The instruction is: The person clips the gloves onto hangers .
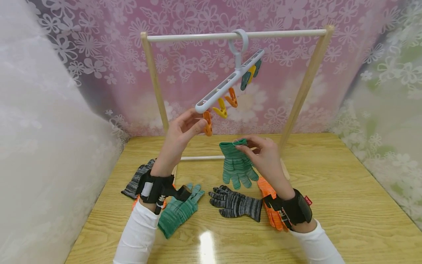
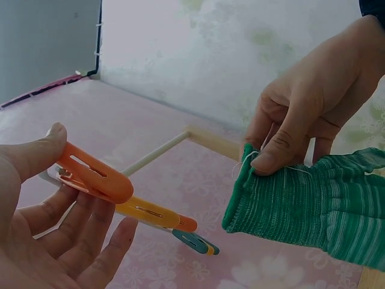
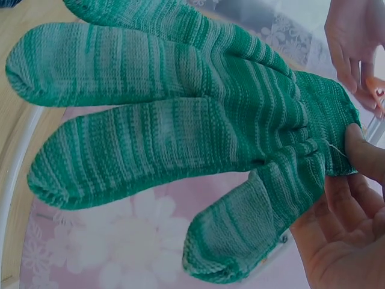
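My left hand (image 1: 181, 132) pinches an orange clothespin (image 1: 207, 124) at the near end of a pale grey clip hanger (image 1: 215, 92). In the left wrist view the thumb lies on one end of that clothespin (image 2: 99, 177), with the fingers under it. To the right, my right hand (image 1: 265, 156) holds a green striped knit glove (image 1: 238, 165) by its cuff, between thumb and fingers. The glove hangs fingers down, below the hanger and apart from the clothespin. A loose white thread shows at its cuff. Its fingers spread wide in the right wrist view (image 3: 144, 150).
The hanger hooks over a white rod (image 1: 197, 37) on a wooden frame (image 1: 306, 80). It carries more clothespins in yellow (image 1: 222, 108), orange (image 1: 232, 98) and teal (image 1: 245, 80). On the table (image 1: 343, 205) lie a green glove (image 1: 179, 212), grey-black gloves (image 1: 235, 203) and orange gloves (image 1: 270, 205).
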Demonstrator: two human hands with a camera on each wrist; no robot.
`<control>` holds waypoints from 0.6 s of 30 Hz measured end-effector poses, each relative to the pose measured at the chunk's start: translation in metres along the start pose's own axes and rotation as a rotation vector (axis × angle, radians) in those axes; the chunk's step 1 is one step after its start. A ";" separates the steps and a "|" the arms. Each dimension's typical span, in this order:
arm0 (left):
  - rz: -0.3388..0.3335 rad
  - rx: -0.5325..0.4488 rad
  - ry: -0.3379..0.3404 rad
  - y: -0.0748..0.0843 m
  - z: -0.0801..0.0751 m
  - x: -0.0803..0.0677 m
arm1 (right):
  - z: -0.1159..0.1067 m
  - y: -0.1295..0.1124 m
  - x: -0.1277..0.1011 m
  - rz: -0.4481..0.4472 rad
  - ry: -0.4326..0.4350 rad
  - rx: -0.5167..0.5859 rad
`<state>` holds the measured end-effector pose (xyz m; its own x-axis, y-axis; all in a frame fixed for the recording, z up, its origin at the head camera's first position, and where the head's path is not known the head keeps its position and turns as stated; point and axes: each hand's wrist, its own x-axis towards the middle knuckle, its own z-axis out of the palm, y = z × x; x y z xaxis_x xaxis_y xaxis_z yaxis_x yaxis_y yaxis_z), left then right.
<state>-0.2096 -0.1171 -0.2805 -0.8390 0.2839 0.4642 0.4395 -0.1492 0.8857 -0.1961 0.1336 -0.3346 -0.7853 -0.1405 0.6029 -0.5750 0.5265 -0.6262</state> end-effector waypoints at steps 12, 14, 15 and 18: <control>0.006 -0.009 0.001 -0.001 0.003 0.000 | 0.012 -0.017 0.003 -0.005 -0.037 0.078; 0.014 -0.009 0.001 -0.001 0.004 0.000 | 0.014 -0.020 0.003 -0.025 -0.032 0.098; 0.016 -0.010 0.001 -0.001 0.004 0.000 | 0.015 -0.021 0.004 -0.034 -0.030 0.105; 0.018 -0.015 0.001 -0.002 0.005 0.001 | 0.017 -0.024 0.005 -0.046 -0.025 0.122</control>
<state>-0.2096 -0.1120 -0.2820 -0.8313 0.2801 0.4801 0.4498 -0.1684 0.8771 -0.1897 0.1056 -0.3250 -0.7621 -0.1842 0.6207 -0.6330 0.4138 -0.6543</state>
